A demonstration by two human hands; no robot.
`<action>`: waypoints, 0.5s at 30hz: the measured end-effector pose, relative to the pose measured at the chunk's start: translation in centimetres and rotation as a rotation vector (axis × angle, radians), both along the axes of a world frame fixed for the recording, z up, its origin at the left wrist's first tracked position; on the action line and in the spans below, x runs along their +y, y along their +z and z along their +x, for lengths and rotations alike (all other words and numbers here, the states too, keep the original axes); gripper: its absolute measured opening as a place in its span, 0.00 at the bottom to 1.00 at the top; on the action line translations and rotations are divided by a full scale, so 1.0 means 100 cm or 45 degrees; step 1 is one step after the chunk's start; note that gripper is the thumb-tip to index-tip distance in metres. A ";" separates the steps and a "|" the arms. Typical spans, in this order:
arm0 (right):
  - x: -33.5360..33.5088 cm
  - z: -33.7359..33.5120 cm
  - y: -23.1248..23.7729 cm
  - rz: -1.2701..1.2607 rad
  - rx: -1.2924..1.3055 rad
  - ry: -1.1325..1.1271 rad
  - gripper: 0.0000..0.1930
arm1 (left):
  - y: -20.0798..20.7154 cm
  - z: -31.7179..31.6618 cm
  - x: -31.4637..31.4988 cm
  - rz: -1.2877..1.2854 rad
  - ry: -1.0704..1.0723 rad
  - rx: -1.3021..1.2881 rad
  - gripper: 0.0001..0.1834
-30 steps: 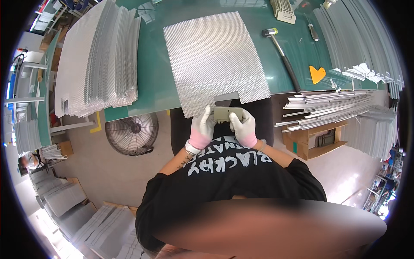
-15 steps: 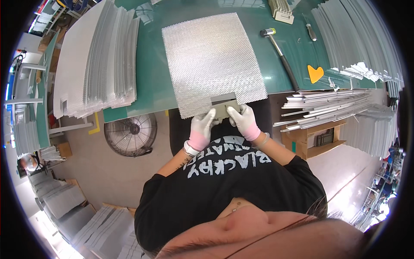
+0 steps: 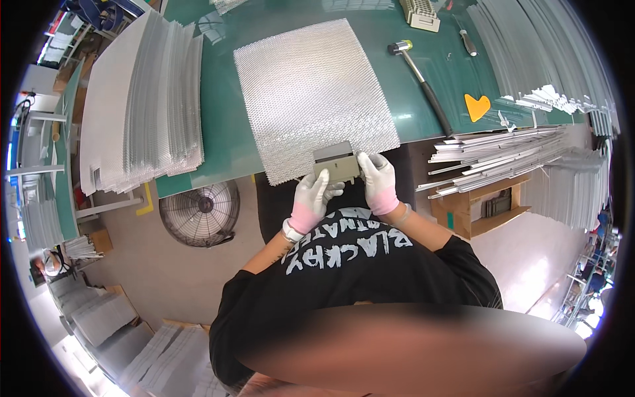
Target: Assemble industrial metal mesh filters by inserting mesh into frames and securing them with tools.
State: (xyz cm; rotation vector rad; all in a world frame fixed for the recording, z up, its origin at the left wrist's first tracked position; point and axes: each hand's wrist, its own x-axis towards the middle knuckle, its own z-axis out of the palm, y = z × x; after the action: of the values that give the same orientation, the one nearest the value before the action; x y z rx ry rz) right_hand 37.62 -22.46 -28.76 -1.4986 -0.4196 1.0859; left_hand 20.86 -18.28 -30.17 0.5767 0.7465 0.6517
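Note:
A silvery expanded-mesh sheet [image 3: 314,92] lies on the green table, its near edge reaching out over the table's front. At that near edge, by a cutout, sits a small rectangular grey-green plate-like piece [image 3: 338,169] with a darker grey strip along its far side. My left hand [image 3: 313,197], in a white glove with a pink cuff, grips the piece, thumb on its face and fingers partly hidden beneath. My right hand [image 3: 379,180], gloved alike, pinches its right end. Whether the piece is fastened to the sheet, I cannot tell.
Mesh sheets [image 3: 149,106] stack at left. A mallet [image 3: 423,86], screwdriver [image 3: 468,42], orange heart-shaped piece [image 3: 477,107] and beige slotted part [image 3: 420,14] lie at right. Thin strips [image 3: 496,155] jut out below the right edge, above a cardboard box [image 3: 479,215]. A fan [image 3: 200,212] stands left.
The grey-green piece now shows more of its flat face. My left hand's fingers have opened out lower beneath it, and my right hand has shifted to its right end. The view moved slightly.

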 end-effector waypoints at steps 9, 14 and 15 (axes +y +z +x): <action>-0.004 0.000 -0.019 0.219 0.391 0.308 0.20 | 0.044 -0.038 0.015 -0.147 -0.411 -0.286 0.29; -0.010 -0.008 -0.025 0.161 0.340 0.781 0.19 | 0.089 -0.051 0.042 0.802 -1.448 0.644 0.22; -0.009 -0.010 -0.030 0.191 0.291 0.784 0.19 | 0.114 -0.043 0.054 0.547 -1.278 0.539 0.18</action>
State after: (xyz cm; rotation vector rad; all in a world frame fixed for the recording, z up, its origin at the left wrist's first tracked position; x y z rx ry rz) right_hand 36.59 -23.38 -31.73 -1.1150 -0.8126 1.6460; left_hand 16.60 -12.88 -18.73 1.3847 0.5976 -0.2737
